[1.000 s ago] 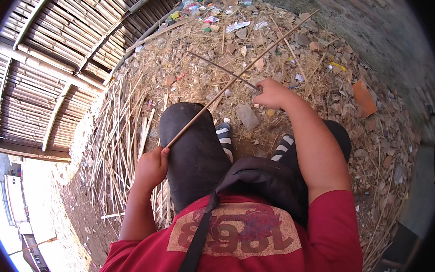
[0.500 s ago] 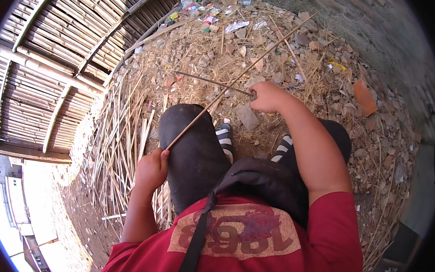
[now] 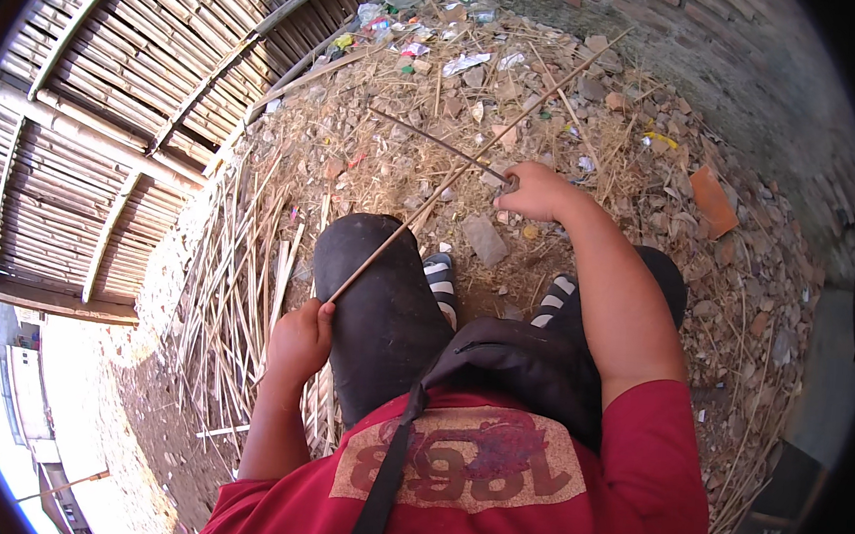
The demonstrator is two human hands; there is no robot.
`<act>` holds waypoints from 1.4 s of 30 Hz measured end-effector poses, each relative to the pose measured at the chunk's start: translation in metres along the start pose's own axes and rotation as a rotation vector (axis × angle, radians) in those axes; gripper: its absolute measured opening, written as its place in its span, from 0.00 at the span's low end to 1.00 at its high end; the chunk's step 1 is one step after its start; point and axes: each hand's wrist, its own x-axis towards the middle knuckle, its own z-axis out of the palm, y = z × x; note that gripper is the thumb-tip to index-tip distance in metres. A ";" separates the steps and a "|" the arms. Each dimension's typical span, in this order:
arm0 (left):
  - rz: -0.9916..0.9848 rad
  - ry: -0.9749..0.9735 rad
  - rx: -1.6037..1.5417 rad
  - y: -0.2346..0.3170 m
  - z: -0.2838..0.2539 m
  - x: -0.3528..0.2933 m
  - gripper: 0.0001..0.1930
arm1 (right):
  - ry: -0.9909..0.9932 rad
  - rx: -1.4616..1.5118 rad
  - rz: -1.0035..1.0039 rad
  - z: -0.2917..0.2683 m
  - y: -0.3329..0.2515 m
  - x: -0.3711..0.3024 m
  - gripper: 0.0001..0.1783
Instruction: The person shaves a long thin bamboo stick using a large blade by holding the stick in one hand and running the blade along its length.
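Observation:
My left hand (image 3: 299, 341) is closed round the near end of a long, thin bamboo stick (image 3: 385, 245), beside my left knee. From there the stick slants over the knee, away and to the right, above the rubble. My right hand (image 3: 535, 191), farther forward, grips the end of a thin, dark, straight tool (image 3: 421, 135); its exact kind does not show. The tool points away to the left and crosses the stick close to my right fingers. Whether the two touch at the crossing I cannot tell.
Many pale split strips (image 3: 240, 295) lie in a pile at my left. Broken stone, straw and litter cover the ground (image 3: 488, 236), with an orange tile piece (image 3: 713, 201) at the right. A slatted bamboo structure (image 3: 92, 149) stands left; a brick wall (image 3: 733, 80) runs along the far right.
The dark tool has tilted, its far tip rising away and to the right. My right hand has shifted slightly right. My left hand and the stick have barely moved.

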 end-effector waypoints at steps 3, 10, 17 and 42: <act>0.020 0.016 -0.020 -0.007 0.001 -0.003 0.19 | 0.090 -0.144 0.010 -0.016 -0.007 -0.004 0.32; 0.026 0.010 -0.038 -0.029 0.000 -0.022 0.18 | 0.393 0.473 0.053 -0.018 0.021 0.010 0.25; 0.047 0.053 -0.040 -0.044 0.002 -0.035 0.16 | 0.344 1.020 0.011 -0.022 0.007 0.003 0.18; -0.001 0.090 -0.153 -0.002 0.007 -0.033 0.15 | 0.345 0.469 -0.058 -0.030 0.000 -0.009 0.20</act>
